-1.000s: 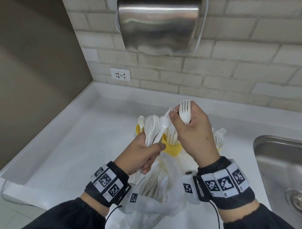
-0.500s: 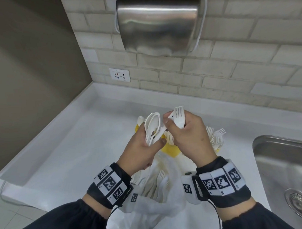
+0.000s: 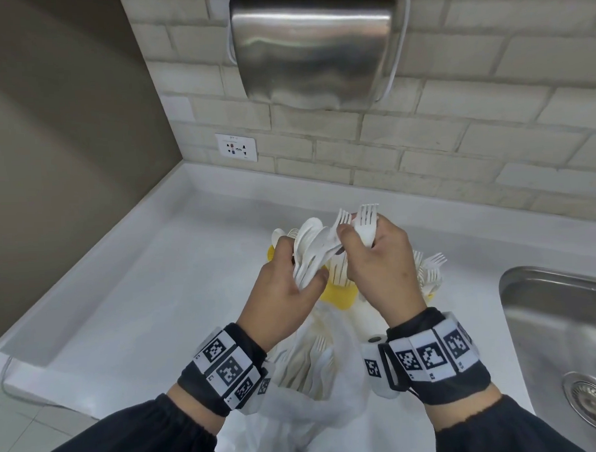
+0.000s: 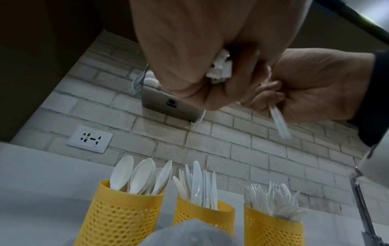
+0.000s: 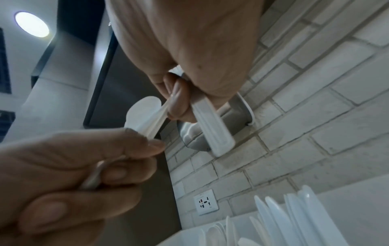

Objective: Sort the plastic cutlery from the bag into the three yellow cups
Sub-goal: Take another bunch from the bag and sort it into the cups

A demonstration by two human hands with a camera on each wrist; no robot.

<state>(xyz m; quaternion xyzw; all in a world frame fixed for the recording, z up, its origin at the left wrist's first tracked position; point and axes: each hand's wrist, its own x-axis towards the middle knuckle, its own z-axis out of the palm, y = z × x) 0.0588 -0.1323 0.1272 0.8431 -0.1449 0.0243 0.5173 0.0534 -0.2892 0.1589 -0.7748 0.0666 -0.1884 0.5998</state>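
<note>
White plastic fork (image 3: 367,226) upright, tines up, long axis near vertical, handle end poking out below the fist — clamped in the curled right hand (image 3: 379,273), directly above the three yellow cups (image 4: 118,214). Beside it, a bunch of spoons (image 3: 307,252), bowls up, gripped in the left hand (image 3: 285,294), a second fork (image 3: 340,224) slanting across between the two hands. Nearer than the cups, the bag (image 3: 326,387) on the white counter (image 3: 150,298), more cutlery inside.

white counter (image 3: 130,299) | three yellow cups (image 4: 118,214) | plastic bag (image 3: 316,407)
</note>
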